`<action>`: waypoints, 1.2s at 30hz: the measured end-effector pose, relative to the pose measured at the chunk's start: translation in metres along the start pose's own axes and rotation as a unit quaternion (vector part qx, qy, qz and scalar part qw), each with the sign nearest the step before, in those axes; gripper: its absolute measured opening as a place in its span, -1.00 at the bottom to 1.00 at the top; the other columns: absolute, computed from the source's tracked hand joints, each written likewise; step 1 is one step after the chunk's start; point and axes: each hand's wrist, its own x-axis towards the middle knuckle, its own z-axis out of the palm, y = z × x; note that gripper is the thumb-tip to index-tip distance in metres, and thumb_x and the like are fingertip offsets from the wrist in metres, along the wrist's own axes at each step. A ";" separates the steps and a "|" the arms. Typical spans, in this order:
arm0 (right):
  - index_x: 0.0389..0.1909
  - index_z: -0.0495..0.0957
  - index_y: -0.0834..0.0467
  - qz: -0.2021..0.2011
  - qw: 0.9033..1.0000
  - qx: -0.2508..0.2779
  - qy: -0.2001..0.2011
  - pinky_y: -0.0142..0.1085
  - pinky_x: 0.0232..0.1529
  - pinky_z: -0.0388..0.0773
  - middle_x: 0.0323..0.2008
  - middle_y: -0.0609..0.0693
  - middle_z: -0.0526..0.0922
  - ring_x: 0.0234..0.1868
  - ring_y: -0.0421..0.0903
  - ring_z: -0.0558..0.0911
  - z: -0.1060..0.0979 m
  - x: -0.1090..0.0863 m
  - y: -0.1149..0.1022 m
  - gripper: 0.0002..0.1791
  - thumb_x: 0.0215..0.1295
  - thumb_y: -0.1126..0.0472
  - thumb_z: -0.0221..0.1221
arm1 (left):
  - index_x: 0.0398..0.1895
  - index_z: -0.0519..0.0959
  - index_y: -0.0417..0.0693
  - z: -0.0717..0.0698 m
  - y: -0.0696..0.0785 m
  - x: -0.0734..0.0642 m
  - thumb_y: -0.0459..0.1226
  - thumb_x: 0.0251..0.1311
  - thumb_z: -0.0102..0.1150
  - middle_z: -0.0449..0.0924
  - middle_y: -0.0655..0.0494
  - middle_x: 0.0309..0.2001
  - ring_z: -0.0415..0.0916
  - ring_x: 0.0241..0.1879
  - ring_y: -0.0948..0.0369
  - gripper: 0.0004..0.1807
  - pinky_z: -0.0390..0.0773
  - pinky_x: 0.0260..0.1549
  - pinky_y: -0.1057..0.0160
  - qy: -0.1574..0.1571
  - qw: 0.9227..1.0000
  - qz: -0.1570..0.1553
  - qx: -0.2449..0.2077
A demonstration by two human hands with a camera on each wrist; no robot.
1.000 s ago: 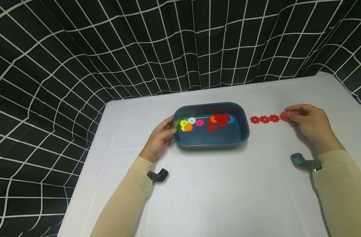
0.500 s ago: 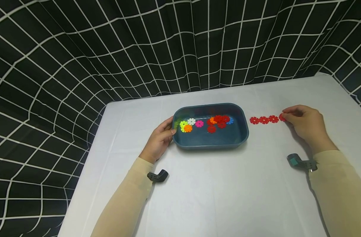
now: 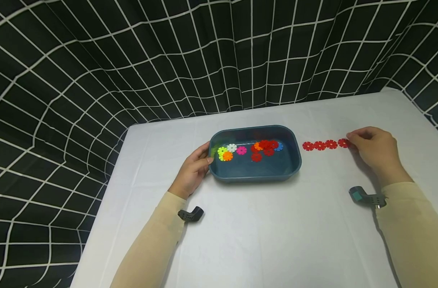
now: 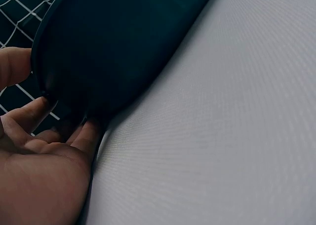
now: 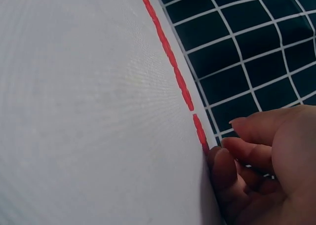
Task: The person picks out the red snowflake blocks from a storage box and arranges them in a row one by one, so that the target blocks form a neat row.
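Note:
In the head view my left hand (image 3: 193,170) grips the left end of a dark blue-green plastic tub (image 3: 255,177), thumb over its rim; the left wrist view shows fingers against the tub wall (image 4: 113,47). Right of the tub, several red notched plastic discs (image 3: 319,145) lie flat in a row. Beside the rightmost red disc (image 3: 344,143) rests my right hand (image 3: 377,150), its fingertips at the disc's right edge. From the right wrist, a small gap separates this end disc (image 5: 200,131) from the others, and the thumb and fingers look parted.
Inside the tub lie a white disc (image 3: 231,148), a pink disc (image 3: 241,150), a blue disc (image 3: 279,147), and several yellow, orange and red ones. A white cloth (image 3: 258,232) covers the table. A black grid-patterned curtain (image 3: 190,60) hangs behind and at the sides.
My right hand brought the end red disc left towards the row, then drew back slightly to the right, uncovering that disc. My left hand and the tub have kept their place.

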 end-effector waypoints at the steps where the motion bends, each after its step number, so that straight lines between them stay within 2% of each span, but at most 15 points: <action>1: 0.39 0.48 0.42 0.002 1.000 0.000 0.000 0.03 0.11 0.53 0.29 0.42 0.50 0.25 0.36 0.47 0.000 0.000 -0.001 -0.31 0.72 -0.15 0.00 | 0.66 0.31 -0.20 0.000 0.000 0.000 -0.48 0.52 0.11 0.29 -0.07 0.62 0.26 0.58 0.04 -0.33 0.35 0.48 0.06 0.000 1.000 0.000 0.000; 6: 0.43 0.46 0.39 -0.004 1.000 -0.002 -0.013 0.22 0.24 0.51 0.29 0.43 0.48 0.27 0.40 0.46 -0.002 0.000 -0.002 -0.39 0.72 -0.05 0.05 | 0.66 0.32 -0.20 0.000 0.000 0.000 -0.49 0.53 0.10 0.30 -0.06 0.61 0.27 0.57 0.04 -0.34 0.35 0.49 0.05 0.001 1.000 0.000 -0.002; 11: 0.51 0.41 0.27 -0.038 0.997 -0.008 -0.065 0.48 0.29 0.33 0.34 0.45 0.41 0.35 0.50 0.34 -0.009 0.002 0.003 -0.45 0.65 0.12 0.16 | 0.66 0.32 -0.19 -0.001 0.000 0.000 -0.49 0.53 0.09 0.31 -0.05 0.61 0.29 0.56 0.04 -0.35 0.35 0.48 0.06 0.002 1.000 -0.001 -0.001; 16: 0.51 0.40 0.27 -0.073 0.993 -0.019 -0.094 0.50 0.26 0.31 0.37 0.46 0.39 0.33 0.51 0.34 -0.011 0.005 0.007 -0.44 0.61 0.18 0.20 | 0.66 0.33 -0.18 0.000 0.000 0.000 -0.48 0.53 0.11 0.31 -0.03 0.61 0.28 0.57 0.06 -0.35 0.35 0.48 0.08 0.003 1.000 -0.003 0.001; 19: 0.48 0.42 0.30 -0.085 0.991 -0.024 -0.096 0.48 0.26 0.31 0.34 0.46 0.40 0.30 0.50 0.35 -0.010 0.005 0.007 -0.47 0.60 0.21 0.20 | 0.65 0.34 -0.17 0.000 0.000 0.000 -0.47 0.53 0.11 0.32 -0.04 0.61 0.29 0.57 0.06 -0.35 0.36 0.48 0.09 0.004 1.000 -0.004 0.000; 30: 0.41 0.46 0.36 -0.084 0.994 -0.028 -0.063 0.45 0.27 0.36 0.29 0.48 0.43 0.28 0.50 0.38 -0.003 0.003 0.004 -0.52 0.59 0.26 0.21 | 0.66 0.31 -0.20 0.000 0.000 0.001 -0.47 0.53 0.11 0.31 -0.04 0.61 0.27 0.57 0.05 -0.34 0.34 0.49 0.05 -0.002 1.000 0.002 -0.005; 36: 0.40 0.49 0.35 -0.076 0.994 -0.036 -0.068 0.50 0.28 0.33 0.31 0.50 0.38 0.31 0.53 0.33 -0.004 0.001 0.004 -0.52 0.61 0.21 0.22 | 0.67 0.31 -0.19 -0.002 -0.001 0.001 -0.48 0.54 0.09 0.31 -0.02 0.61 0.28 0.56 0.06 -0.34 0.37 0.47 0.07 -0.003 1.000 -0.002 -0.005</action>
